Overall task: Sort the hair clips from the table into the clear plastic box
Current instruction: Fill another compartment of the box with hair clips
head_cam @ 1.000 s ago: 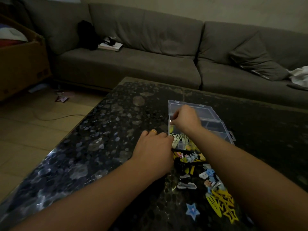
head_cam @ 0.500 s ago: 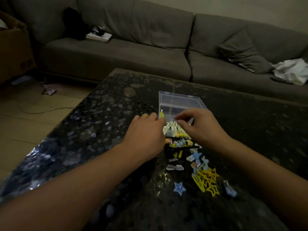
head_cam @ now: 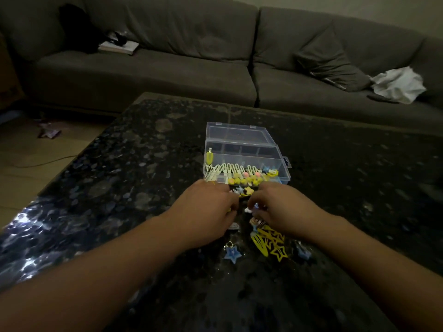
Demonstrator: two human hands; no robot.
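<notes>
hair clips (head_cam: 268, 240) beside right hand (head_cam: 280, 209) (loose pile)

Both forearms run off the picture's bottom edge. The left hand (head_cam: 203, 212) and the right hand (head_cam: 279, 209), just in front of the clear plastic box (head_cam: 244, 161), cover part of the loose hair clips (head_cam: 268, 240); their fingertips are hidden, so whether either pinches a clip cannot be told. The clips inside the box are too small and dim to count.
</notes>
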